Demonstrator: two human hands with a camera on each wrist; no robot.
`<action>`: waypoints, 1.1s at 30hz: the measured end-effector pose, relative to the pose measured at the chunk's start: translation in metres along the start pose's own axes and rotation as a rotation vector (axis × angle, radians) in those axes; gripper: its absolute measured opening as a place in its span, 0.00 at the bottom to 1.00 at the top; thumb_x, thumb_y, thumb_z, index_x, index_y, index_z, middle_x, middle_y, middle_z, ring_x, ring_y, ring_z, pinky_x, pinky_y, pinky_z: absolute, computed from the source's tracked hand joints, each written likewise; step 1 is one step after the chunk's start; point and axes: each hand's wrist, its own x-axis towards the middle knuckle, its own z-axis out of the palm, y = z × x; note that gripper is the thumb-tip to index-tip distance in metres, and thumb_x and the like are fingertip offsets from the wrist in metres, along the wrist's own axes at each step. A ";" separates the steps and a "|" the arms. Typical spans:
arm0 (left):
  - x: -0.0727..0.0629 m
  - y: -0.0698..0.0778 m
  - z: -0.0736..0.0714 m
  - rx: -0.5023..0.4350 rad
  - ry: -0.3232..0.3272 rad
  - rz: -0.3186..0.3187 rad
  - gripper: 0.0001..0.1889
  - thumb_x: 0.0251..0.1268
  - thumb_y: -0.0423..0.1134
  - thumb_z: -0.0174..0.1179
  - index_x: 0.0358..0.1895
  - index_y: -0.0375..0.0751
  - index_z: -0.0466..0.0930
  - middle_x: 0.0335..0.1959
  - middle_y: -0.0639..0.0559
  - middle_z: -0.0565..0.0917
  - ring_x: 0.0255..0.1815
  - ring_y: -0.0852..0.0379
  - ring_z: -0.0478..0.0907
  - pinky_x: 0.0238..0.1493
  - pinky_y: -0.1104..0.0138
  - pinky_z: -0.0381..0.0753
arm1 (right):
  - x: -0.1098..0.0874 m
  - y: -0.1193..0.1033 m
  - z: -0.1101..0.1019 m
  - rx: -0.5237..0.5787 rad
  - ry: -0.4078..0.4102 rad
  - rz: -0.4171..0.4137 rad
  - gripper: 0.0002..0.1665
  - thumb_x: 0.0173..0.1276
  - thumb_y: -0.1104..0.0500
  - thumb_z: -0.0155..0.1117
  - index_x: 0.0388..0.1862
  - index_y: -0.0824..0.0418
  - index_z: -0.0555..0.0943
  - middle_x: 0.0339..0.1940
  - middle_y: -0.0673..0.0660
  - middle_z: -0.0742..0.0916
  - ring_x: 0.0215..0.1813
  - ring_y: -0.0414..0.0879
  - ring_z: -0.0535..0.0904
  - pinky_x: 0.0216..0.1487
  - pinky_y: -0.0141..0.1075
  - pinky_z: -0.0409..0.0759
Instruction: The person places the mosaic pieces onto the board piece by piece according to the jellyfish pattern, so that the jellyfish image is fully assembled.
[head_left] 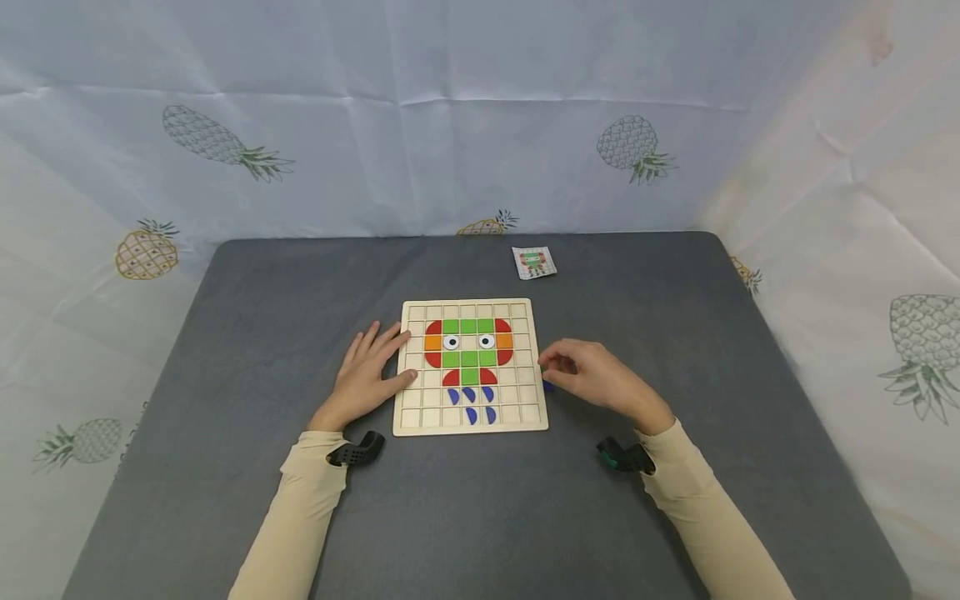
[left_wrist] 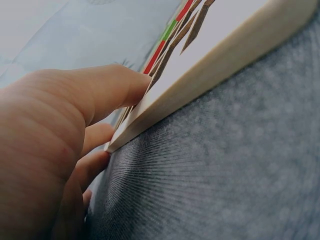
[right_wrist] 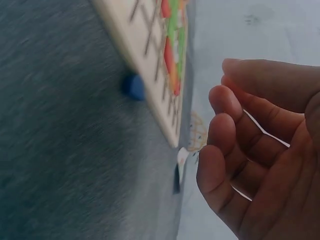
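A square wooden grid board (head_left: 412,417) lies on the table, bearing red, green and orange tiles and two eye tiles that form a figure. Below the figure sit several blue curved pieces (head_left: 471,415). My left hand (head_left: 366,377) rests at the board's left edge, fingers spread. In the left wrist view its thumb (left_wrist: 125,85) touches the board's edge. My right hand (head_left: 596,372) hovers by the right edge, fingers loosely bent and thumb near the index finger, with nothing visible between them. A blue piece (right_wrist: 134,87) lies on the table against the board, partly under the hand in the head view.
A small card (head_left: 534,262) picturing a similar tile figure lies behind the board, near the far edge of the grey-covered table (head_left: 480,517). Pineapple-print cloth (head_left: 450,167) hangs behind and at both sides. Each wrist wears a black band (head_left: 357,450).
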 end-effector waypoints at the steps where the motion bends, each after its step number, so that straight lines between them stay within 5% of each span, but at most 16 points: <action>1: 0.000 0.000 0.000 0.000 0.000 0.001 0.40 0.68 0.52 0.64 0.80 0.49 0.60 0.83 0.46 0.56 0.86 0.41 0.37 0.84 0.46 0.30 | 0.000 0.001 0.001 -0.012 -0.005 0.011 0.11 0.71 0.60 0.67 0.50 0.62 0.85 0.33 0.49 0.83 0.35 0.42 0.75 0.32 0.31 0.75; 11: -0.001 0.000 -0.001 -0.004 -0.002 -0.004 0.40 0.68 0.52 0.63 0.80 0.48 0.60 0.83 0.46 0.56 0.86 0.41 0.37 0.84 0.47 0.30 | -0.001 0.013 0.007 -0.101 -0.107 0.110 0.17 0.68 0.59 0.69 0.54 0.61 0.83 0.31 0.48 0.81 0.29 0.39 0.72 0.27 0.29 0.68; 33: 0.001 0.000 0.000 -0.007 0.005 0.008 0.40 0.67 0.52 0.64 0.80 0.48 0.61 0.83 0.47 0.56 0.86 0.40 0.38 0.84 0.46 0.31 | 0.002 0.018 0.018 -0.152 -0.159 0.143 0.14 0.68 0.57 0.70 0.49 0.60 0.81 0.25 0.49 0.78 0.25 0.39 0.70 0.26 0.30 0.66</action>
